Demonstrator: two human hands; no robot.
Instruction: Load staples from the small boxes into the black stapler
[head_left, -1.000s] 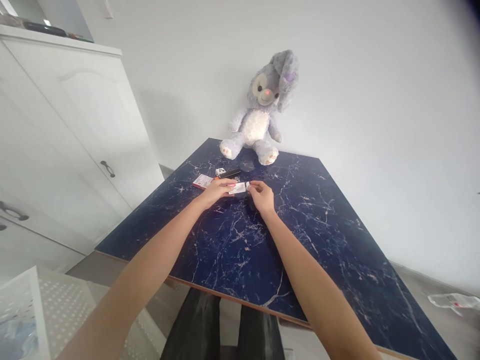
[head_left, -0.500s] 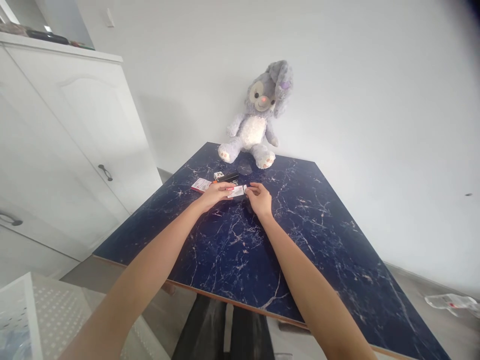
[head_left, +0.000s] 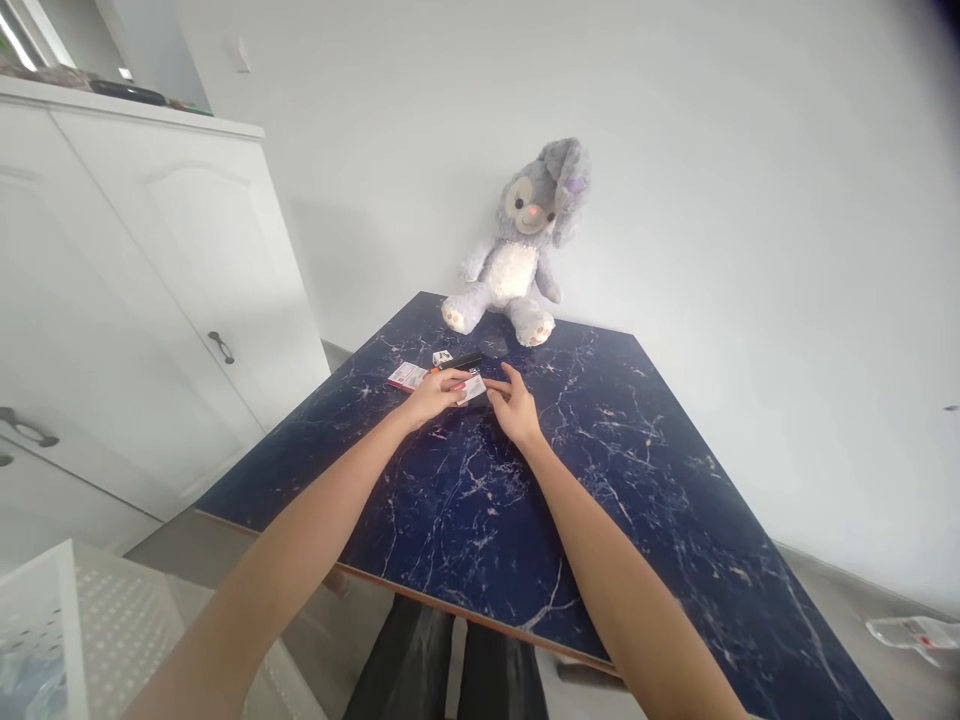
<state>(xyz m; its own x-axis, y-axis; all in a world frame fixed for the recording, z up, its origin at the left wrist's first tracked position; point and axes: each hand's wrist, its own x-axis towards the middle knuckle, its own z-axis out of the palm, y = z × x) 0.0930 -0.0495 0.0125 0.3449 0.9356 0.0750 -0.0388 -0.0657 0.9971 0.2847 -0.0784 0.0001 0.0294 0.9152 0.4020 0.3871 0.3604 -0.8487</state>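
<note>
Both my arms reach out over a dark blue marble-patterned table (head_left: 525,540). My left hand (head_left: 435,393) is closed on a small white and red packet (head_left: 472,389), pinching it between thumb and fingers. My right hand (head_left: 516,408) is at the packet's right end, its fingers curled toward it and touching it. Just beyond lie a second white and red packet (head_left: 407,376), a black stick-shaped object (head_left: 460,361) and a tiny white box (head_left: 442,356).
A grey and white plush rabbit (head_left: 521,245) sits at the table's far edge against the white wall. White cabinets (head_left: 150,290) stand on the left. A white perforated bin (head_left: 82,620) is at the lower left. A clear wrapper (head_left: 911,635) lies on the floor at right.
My right hand has shifted left along the packet and its fingers now overlap the end. The head view has tilted slightly; the hands stay in the same spot.
</note>
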